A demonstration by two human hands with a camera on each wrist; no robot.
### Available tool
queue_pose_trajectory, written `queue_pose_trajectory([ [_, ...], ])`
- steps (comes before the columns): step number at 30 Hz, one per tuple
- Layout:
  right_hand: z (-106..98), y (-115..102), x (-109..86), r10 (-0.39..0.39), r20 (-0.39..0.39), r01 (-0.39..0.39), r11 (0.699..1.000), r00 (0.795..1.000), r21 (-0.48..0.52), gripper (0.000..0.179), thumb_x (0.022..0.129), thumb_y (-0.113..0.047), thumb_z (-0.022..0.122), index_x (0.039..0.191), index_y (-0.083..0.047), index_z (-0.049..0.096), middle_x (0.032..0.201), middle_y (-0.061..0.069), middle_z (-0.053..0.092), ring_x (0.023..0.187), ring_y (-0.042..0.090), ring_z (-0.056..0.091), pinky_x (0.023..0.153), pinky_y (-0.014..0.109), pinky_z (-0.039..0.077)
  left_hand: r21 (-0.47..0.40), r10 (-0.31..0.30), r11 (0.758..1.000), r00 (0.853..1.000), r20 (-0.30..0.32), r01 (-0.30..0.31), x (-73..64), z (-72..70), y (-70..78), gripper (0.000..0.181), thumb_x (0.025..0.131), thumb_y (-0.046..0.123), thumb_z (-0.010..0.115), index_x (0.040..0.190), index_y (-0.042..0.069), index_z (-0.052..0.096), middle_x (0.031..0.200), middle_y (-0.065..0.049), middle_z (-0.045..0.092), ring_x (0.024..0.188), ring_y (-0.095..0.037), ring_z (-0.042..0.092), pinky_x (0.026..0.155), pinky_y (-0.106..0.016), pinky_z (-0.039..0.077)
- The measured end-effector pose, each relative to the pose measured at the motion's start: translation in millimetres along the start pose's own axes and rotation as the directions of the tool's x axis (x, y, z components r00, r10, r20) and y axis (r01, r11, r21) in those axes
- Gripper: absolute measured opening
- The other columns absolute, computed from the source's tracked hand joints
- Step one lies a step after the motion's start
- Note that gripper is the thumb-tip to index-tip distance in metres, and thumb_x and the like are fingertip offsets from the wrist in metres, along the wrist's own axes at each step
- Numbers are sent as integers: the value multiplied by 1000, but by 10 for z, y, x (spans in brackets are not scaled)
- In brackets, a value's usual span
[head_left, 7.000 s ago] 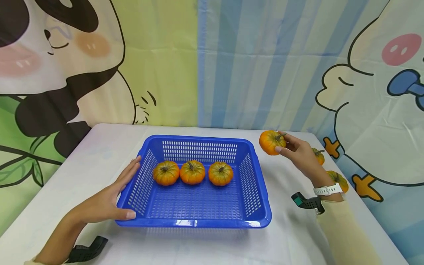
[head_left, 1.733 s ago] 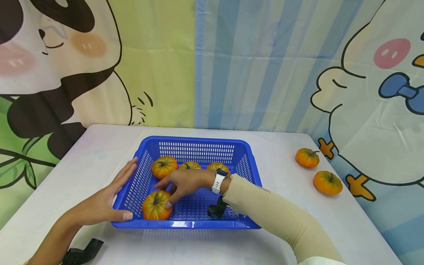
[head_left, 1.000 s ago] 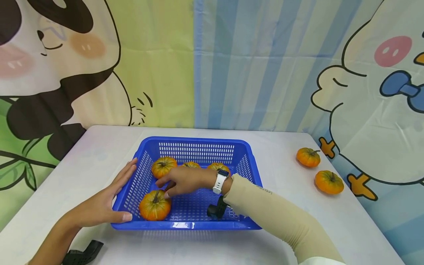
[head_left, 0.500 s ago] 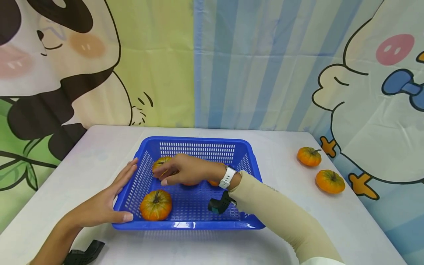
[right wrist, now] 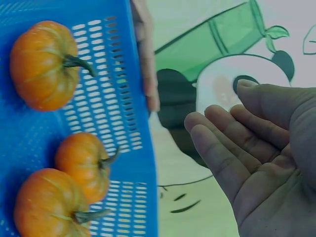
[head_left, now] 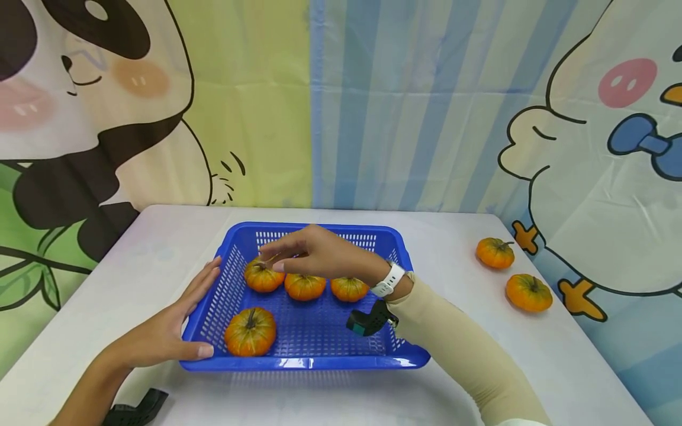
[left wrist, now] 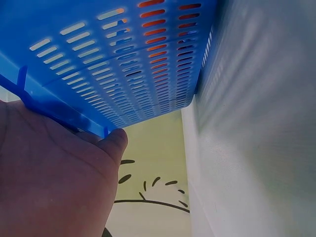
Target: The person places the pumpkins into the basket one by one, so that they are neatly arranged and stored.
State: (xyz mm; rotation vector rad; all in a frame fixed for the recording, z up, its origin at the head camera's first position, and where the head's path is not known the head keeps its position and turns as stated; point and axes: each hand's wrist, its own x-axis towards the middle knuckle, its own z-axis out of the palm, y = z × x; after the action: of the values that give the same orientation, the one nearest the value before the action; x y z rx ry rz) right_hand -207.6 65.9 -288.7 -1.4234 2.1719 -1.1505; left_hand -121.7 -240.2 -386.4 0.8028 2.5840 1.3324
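Observation:
A blue plastic basket point(head_left: 341, 362) with slotted walls stands on the table. Three small orange pumpkins sit in its back row: a left one point(head_left: 261, 279), a middle one point(head_left: 305, 289) and a right one point(head_left: 348, 290). Another pumpkin point(head_left: 250, 332) lies at the front left corner. My right hand point(head_left: 319, 255) is raised over the back row, its fingers loosely bent with nothing in them; the right wrist view shows the bare palm point(right wrist: 266, 158). Along the basket's left rim, my left hand point(head_left: 165, 328) rests with fingers spread, thumb at the front corner.
Two more pumpkins, a farther one point(head_left: 494, 253) and a nearer one point(head_left: 528, 293), lie on the white table point(head_left: 458, 331) right of the basket. A printed cloth backdrop point(head_left: 405, 106) hangs behind the table and along its right side.
Seven seconds ago my right hand held a pumpkin right of the basket. That pumpkin now lies in the front left corner; the hand has let go and risen up and back. My left hand stays put.

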Motion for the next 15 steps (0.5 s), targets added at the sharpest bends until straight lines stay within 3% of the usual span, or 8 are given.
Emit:
queue_pose_trajectory([
  [8, -139, -30, -81, -12, -89, 13, 1000, 996, 3, 34, 97, -8, 59, 129, 1, 61, 118, 9, 68, 106, 8, 63, 89, 25, 51, 6, -12, 1000, 1000, 1, 12, 1, 6, -18, 113, 75, 24, 76, 158, 24, -1, 162, 6, -11, 146, -35, -1, 90, -63, 42],
  [15, -249, -9, -222, 23, -151, -14, 998, 988, 59, 33, 98, -9, 58, 129, 1, 61, 117, 7, 68, 107, 10, 63, 90, 28, 52, 8, 3, 1000, 1000, -2, -3, 10, 2, -40, 114, 74, 23, 77, 158, 22, 0, 163, 3, -11, 145, -6, -2, 93, -63, 34],
])
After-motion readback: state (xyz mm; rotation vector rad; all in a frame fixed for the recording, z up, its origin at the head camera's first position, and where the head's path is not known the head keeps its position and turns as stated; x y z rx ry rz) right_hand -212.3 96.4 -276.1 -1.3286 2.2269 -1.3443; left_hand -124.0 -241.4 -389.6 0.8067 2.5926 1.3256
